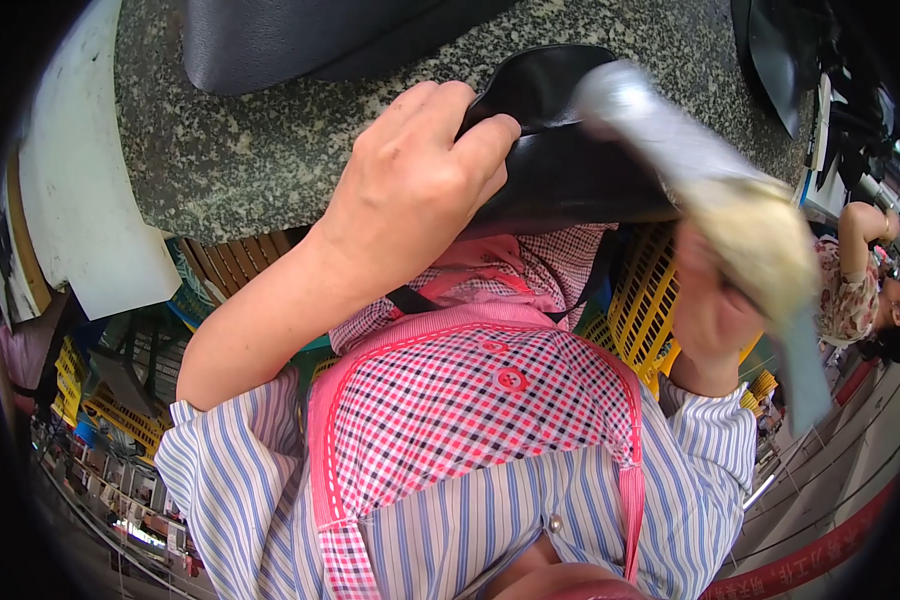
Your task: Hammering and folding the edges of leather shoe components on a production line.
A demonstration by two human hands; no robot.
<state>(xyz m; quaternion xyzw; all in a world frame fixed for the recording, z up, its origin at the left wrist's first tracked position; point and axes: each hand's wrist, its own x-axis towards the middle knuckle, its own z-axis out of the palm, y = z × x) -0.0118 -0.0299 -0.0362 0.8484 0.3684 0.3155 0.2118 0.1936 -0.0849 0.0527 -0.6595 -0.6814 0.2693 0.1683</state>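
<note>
At eleven o'clock, the left hand [415,175] pinches a black sheet [565,172]; at three, the right hand [708,305] curls its fingers round a blurred tool [705,165], best kept clear of the left.

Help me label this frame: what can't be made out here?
Head view throughout:
- Tool in the right hand: motion blur hides its exact outline.
- Left hand on the glossy black piece: fingertips, thumb aside, hidden by the hand itself.
- Large black item: cut off by the upper edge.

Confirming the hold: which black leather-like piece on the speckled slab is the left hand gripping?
The middle piece, nearest the wearer: the left hand grips its left side. The upper-left piece and right piece have no hand on them.
</note>
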